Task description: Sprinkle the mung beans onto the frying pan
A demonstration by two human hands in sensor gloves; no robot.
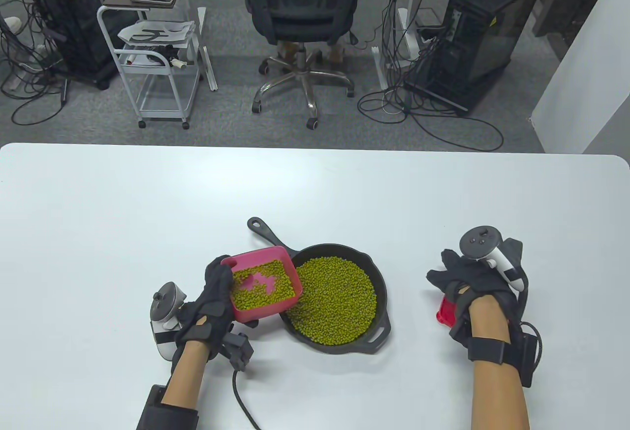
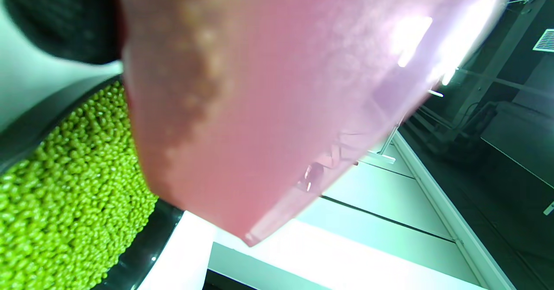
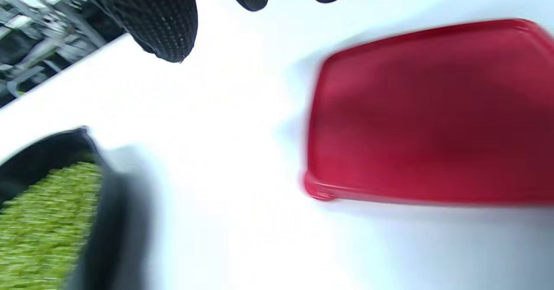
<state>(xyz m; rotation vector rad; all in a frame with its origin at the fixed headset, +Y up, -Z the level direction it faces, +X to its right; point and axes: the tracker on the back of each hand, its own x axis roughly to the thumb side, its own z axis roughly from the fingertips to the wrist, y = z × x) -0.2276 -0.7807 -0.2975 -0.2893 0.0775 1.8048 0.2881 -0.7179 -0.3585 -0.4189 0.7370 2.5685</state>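
1. The left hand point(image 1: 209, 304) grips the pink container point(image 1: 263, 282) by its near wall, tipped over the left rim of the frying pan point(image 1: 379, 334) — mung beans point(image 1: 339, 302) already carpet the pan, and more remain in the container.
2. The right hand point(image 1: 472, 287) hovers, fingers spread, over a red lid point(image 3: 428, 112) on the table point(image 1: 98, 213), holding nothing.
3. To sprinkle well, I'd tilt gently and keep the lip inside the rim — beans bounce.
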